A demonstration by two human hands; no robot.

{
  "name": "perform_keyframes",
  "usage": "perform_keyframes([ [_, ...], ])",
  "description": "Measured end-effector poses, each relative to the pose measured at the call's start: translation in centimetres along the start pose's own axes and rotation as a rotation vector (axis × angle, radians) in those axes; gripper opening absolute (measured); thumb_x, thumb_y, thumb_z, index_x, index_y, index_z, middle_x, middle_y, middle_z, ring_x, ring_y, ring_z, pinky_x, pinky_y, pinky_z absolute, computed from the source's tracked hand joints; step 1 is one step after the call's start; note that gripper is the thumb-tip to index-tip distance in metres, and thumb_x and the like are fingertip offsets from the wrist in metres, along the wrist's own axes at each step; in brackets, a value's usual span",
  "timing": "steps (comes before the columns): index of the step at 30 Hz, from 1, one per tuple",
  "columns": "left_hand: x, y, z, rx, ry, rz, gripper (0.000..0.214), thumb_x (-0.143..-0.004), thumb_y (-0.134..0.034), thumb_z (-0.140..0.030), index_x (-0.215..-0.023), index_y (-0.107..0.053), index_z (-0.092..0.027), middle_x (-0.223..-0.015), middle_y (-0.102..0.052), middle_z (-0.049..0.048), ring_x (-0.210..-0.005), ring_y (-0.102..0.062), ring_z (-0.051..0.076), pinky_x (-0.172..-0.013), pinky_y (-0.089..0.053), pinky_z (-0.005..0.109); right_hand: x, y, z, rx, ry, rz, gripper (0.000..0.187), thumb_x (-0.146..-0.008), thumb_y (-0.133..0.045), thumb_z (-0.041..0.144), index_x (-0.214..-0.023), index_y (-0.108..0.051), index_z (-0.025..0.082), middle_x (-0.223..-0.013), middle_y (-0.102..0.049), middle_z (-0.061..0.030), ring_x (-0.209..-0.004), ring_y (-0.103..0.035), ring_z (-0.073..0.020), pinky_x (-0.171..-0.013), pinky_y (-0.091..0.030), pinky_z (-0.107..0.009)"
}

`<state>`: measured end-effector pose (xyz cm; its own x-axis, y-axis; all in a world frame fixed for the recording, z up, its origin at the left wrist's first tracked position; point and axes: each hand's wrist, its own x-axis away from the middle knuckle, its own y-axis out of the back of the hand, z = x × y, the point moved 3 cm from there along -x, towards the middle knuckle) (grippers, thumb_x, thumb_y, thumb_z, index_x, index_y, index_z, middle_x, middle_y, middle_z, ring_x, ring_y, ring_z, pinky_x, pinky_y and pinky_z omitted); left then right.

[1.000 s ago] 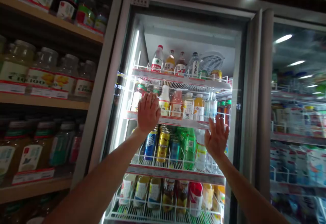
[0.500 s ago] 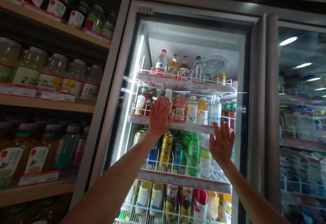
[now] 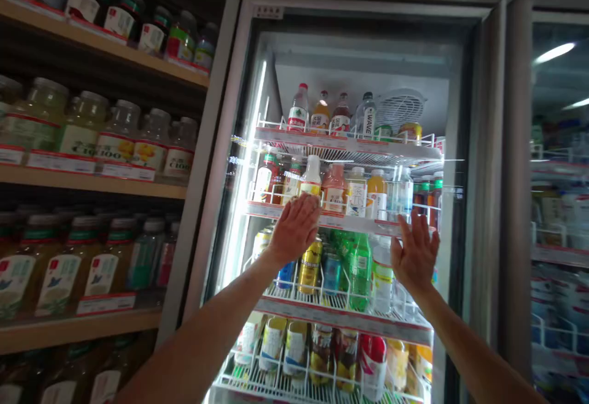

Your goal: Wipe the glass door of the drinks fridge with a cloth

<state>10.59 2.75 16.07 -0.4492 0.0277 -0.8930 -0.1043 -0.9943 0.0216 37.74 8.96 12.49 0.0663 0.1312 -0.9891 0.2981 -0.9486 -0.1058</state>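
Observation:
Both arms reach up in front of a lit drinks fridge (image 3: 464, 116) behind what looks like a glass door. My left hand (image 3: 297, 227) holds nothing; its fingers are stretched out just below a white-capped bottle (image 3: 311, 177) on the second shelf. Farther right, my right hand (image 3: 415, 254) is also bare, with fingers spread, near the right end of that shelf's edge (image 3: 350, 222). Whether either palm touches the glass I cannot tell. Between the hands stand a gold can (image 3: 310, 267) and a green bottle (image 3: 359, 269) on the third shelf.
To the left, wooden shelves (image 3: 92, 178) carry rows of bottled drinks, such as a yellowish bottle (image 3: 80, 128). A metal door frame (image 3: 518, 208) separates a second fridge on the right. Bottles such as a red-capped one (image 3: 299, 110) line the top fridge shelf.
My left hand has dropped a little against the second shelf, uncovering the white-capped bottle. The view has shifted slightly left, and both hands remain spread.

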Motion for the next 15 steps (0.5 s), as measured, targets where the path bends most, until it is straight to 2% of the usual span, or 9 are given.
perform_keyframes([
  [2, 1.2, 0.2, -0.6, -0.001, -0.103, 0.059, 0.042, -0.088, -0.042, -0.031, -0.129, -0.045, -0.02, -0.142, -0.041, 0.0061, -0.138, -0.022, 0.023, -0.112, -0.022, 0.043, 0.0, 0.0, 0.1, -0.004, 0.013, -0.008, 0.051, -0.09, -0.035, 0.032, -0.139, -0.035, 0.019, -0.147, -0.032, -0.0133, -0.138, -0.026, -0.0262, -0.11, -0.019, -0.048],
  [3, 1.7, 0.4, -0.1, -0.016, -0.088, 0.058, 0.042, -0.088, -0.043, -0.032, -0.127, -0.047, -0.019, -0.142, -0.041, 0.007, -0.138, -0.023, 0.023, -0.112, -0.022, 0.043, 0.0, 0.1, 0.1, -0.006, 0.013, -0.012, 0.051, -0.09, -0.035, 0.032, -0.139, -0.035, 0.019, -0.147, -0.032, -0.0137, -0.138, -0.026, -0.0265, -0.11, -0.019, -0.049],
  [4, 2.1, 0.8, 1.0, -0.041, -0.018, 0.032, 0.041, -0.088, -0.044, -0.032, -0.126, -0.048, -0.019, -0.142, -0.04, 0.0085, -0.138, -0.023, 0.024, -0.112, -0.022, 0.044, 0.0, 0.1, 0.1, -0.008, 0.008, -0.007, 0.051, -0.09, -0.035, 0.032, -0.139, -0.035, 0.019, -0.147, -0.033, -0.0139, -0.138, -0.025, -0.0265, -0.11, -0.019, -0.049],
  [7, 3.0, 1.8, 5.0, -0.127, 0.361, -0.103, 0.042, -0.087, -0.043, -0.035, -0.125, -0.049, -0.018, -0.143, -0.037, 0.0144, -0.136, -0.027, 0.028, -0.109, -0.022, 0.052, -0.1, 0.2, 0.2, -0.012, -0.015, 0.015, 0.051, -0.09, -0.035, 0.033, -0.139, -0.035, 0.019, -0.146, -0.034, -0.0134, -0.138, -0.024, -0.026, -0.11, -0.018, -0.049],
  [9, 3.4, 2.0, 6.1, -0.155, 0.502, -0.132, 0.042, -0.087, -0.043, -0.036, -0.124, -0.051, -0.017, -0.142, -0.037, 0.0165, -0.134, -0.031, 0.031, -0.108, -0.022, 0.055, -0.1, 0.2, 0.2, -0.012, -0.024, 0.021, 0.051, -0.09, -0.035, 0.034, -0.138, -0.036, 0.02, -0.146, -0.035, -0.0128, -0.138, -0.024, -0.0257, -0.11, -0.019, -0.048],
  [11, 3.5, 1.9, 5.3, -0.156, 0.461, -0.095, 0.041, -0.087, -0.044, -0.036, -0.122, -0.052, -0.017, -0.14, -0.04, 0.0168, -0.133, -0.033, 0.03, -0.108, -0.022, 0.055, -0.1, 0.3, 0.2, -0.016, -0.024, 0.023, 0.051, -0.09, -0.036, 0.034, -0.139, -0.036, 0.02, -0.147, -0.034, -0.0124, -0.138, -0.025, -0.0255, -0.11, -0.019, -0.048],
  [15, 4.0, 2.1, 3.4, -0.145, 0.237, -0.023, 0.037, -0.087, -0.045, -0.034, -0.12, -0.053, -0.019, -0.139, -0.044, 0.0146, -0.133, -0.034, 0.027, -0.109, -0.023, 0.049, -0.1, 0.4, 0.1, -0.046, -0.02, 0.025, 0.051, -0.089, -0.037, 0.033, -0.139, -0.035, 0.02, -0.148, -0.032, -0.0123, -0.138, -0.025, -0.0259, -0.11, -0.018, -0.049],
])
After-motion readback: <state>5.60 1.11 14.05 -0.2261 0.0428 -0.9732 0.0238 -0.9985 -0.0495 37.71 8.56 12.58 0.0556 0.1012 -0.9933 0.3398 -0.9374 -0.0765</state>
